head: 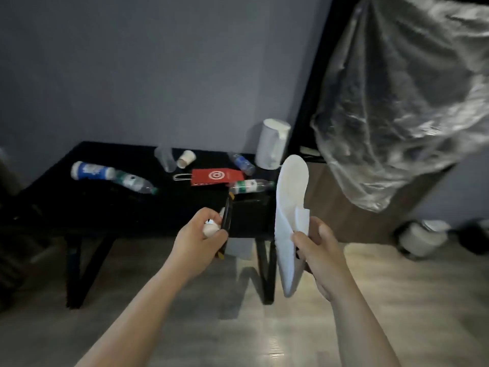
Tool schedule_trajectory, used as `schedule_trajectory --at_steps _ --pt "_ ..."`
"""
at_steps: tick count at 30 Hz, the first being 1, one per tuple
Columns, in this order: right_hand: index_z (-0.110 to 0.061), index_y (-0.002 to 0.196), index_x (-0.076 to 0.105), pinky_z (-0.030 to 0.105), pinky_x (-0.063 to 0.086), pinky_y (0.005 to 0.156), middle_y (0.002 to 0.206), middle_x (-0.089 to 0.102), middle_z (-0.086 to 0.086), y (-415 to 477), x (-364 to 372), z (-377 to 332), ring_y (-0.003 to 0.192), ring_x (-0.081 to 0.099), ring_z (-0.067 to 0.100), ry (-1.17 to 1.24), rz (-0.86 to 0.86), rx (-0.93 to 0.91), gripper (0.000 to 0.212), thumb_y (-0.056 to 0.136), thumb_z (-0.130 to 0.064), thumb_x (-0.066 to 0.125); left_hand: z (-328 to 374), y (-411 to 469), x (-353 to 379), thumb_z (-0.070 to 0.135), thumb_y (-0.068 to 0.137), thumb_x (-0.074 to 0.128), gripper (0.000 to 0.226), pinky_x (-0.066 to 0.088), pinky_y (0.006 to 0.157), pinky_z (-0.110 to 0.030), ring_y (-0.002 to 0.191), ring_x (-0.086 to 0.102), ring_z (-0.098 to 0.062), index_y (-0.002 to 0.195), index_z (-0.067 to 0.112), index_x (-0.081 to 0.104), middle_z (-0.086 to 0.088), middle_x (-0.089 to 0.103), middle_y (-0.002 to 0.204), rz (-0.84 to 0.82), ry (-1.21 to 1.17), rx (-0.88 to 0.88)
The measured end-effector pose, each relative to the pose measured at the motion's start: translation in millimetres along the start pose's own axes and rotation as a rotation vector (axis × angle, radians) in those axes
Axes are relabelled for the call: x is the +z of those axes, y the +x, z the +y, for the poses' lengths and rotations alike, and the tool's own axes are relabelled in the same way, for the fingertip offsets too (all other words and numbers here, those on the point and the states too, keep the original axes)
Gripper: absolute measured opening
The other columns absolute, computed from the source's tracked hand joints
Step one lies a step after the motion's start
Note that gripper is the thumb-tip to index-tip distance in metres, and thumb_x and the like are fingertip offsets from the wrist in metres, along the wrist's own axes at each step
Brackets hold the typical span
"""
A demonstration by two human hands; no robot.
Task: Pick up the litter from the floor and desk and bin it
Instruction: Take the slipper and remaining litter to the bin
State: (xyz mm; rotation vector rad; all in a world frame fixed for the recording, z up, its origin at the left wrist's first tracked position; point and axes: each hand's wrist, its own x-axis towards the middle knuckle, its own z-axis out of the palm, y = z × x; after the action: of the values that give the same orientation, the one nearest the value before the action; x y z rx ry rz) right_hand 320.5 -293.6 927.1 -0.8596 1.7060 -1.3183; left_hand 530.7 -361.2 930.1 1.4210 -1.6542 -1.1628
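Head view: both hands full, desk litter left

Low at six o'clock, the left hand (203,234) clenches a crumpled white wad (211,229) and a dark flat strip (227,215). Just beside it, the right hand (317,247) pinches a white slipper (291,186), held upright. At eleven o'clock, bottles (135,181) and a red paper bag (217,176) lie on the black desk (105,207). This looks like the carry-to-bin step. Next: turn toward the clear plastic bag (397,115) at two o'clock, or the small white bin (420,238) at four, and release
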Motion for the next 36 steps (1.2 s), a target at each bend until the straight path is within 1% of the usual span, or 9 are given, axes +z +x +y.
schedule_trajectory --at_steps 5,10,15,20,24,27,31,34,36 --pt "-0.027 0.135 0.043 0.042 0.053 0.084 0.102 0.069 0.003 -31 -150 22 0.086 0.066 0.019 0.059 0.210 0.027 0.081 0.057 -0.035 0.064 61 -26 132 0.017 0.086 0.060 0.010 0.051 0.063 -0.033 0.069 0.059 -0.015 0.089 0.026 0.055 -0.002 0.063 0.081 -0.194 0.019 0.115" --pt "-0.028 0.138 0.041 0.050 0.051 0.096 0.112 0.066 -0.002 -67 -288 46 0.096 0.067 0.018 0.089 0.418 0.026 0.067 0.077 -0.021 0.066 114 -63 260 0.014 0.087 0.059 0.010 0.042 0.046 -0.012 0.060 0.058 -0.006 0.091 0.022 0.054 0.000 0.061 0.081 -0.348 0.005 0.197" --pt "-0.024 0.139 0.042 0.045 0.053 0.084 0.090 0.070 -0.002 -106 -395 71 0.078 0.065 0.016 0.141 0.613 0.045 0.058 0.086 -0.007 0.058 162 -93 367 0.008 0.086 0.059 0.012 0.042 0.042 -0.010 0.053 0.058 0.003 0.088 0.019 0.054 0.000 0.060 0.080 -0.510 -0.004 0.282" --pt "-0.022 0.141 0.040 0.031 0.049 0.071 0.083 0.069 -0.005 -125 -467 93 0.067 0.061 0.008 0.149 0.775 0.065 0.059 0.087 -0.008 0.058 193 -104 455 0.006 0.083 0.058 0.011 0.056 0.052 -0.025 0.054 0.060 -0.007 0.090 0.014 0.057 -0.006 0.064 0.083 -0.682 -0.020 0.282" --pt "-0.023 0.141 0.039 0.037 0.054 0.072 0.092 0.070 0.004 -107 -511 107 0.075 0.064 0.015 0.165 0.865 0.095 0.059 0.088 -0.006 0.058 209 -89 520 0.005 0.083 0.057 0.010 0.052 0.051 -0.020 0.058 0.058 -0.011 0.088 0.014 0.056 -0.007 0.061 0.081 -0.799 -0.037 0.280" --pt "-0.022 0.142 0.037 0.023 0.050 0.059 0.109 0.068 0.001 -74 -543 115 0.075 0.067 0.009 0.167 0.920 0.103 0.060 0.088 -0.009 0.060 222 -60 566 0.006 0.084 0.058 0.011 0.055 0.053 -0.023 0.061 0.058 -0.015 0.090 0.014 0.056 -0.006 0.060 0.080 -0.847 -0.051 0.292" --pt "-0.022 0.145 0.035 0.023 0.047 0.061 0.129 0.061 0.005 -21 -584 111 0.104 0.065 0.016 0.155 0.977 0.123 0.066 0.086 -0.014 0.063 249 -7 623 0.008 0.083 0.059 0.012 0.056 0.058 -0.032 0.061 0.059 -0.015 0.090 0.017 0.056 -0.007 0.061 0.079 -0.904 -0.046 0.311" --pt "-0.022 0.138 0.041 0.017 0.049 0.054 0.114 0.067 -0.001 16 -609 100 0.091 0.067 0.010 0.129 1.001 0.121 0.058 0.086 -0.011 0.062 275 30 664 0.007 0.083 0.059 0.012 0.058 0.055 -0.029 0.062 0.060 -0.016 0.088 0.017 0.056 -0.008 0.062 0.082 -0.953 -0.040 0.331" --pt "-0.025 0.133 0.044 0.019 0.052 0.059 0.101 0.068 -0.008 39 -628 95 0.080 0.068 0.005 0.130 1.020 0.118 0.051 0.088 -0.009 0.062 290 51 693 0.007 0.083 0.059 0.011 0.054 0.051 -0.023 0.063 0.059 -0.015 0.088 0.017 0.056 -0.009 0.061 0.083 -0.971 -0.040 0.350"
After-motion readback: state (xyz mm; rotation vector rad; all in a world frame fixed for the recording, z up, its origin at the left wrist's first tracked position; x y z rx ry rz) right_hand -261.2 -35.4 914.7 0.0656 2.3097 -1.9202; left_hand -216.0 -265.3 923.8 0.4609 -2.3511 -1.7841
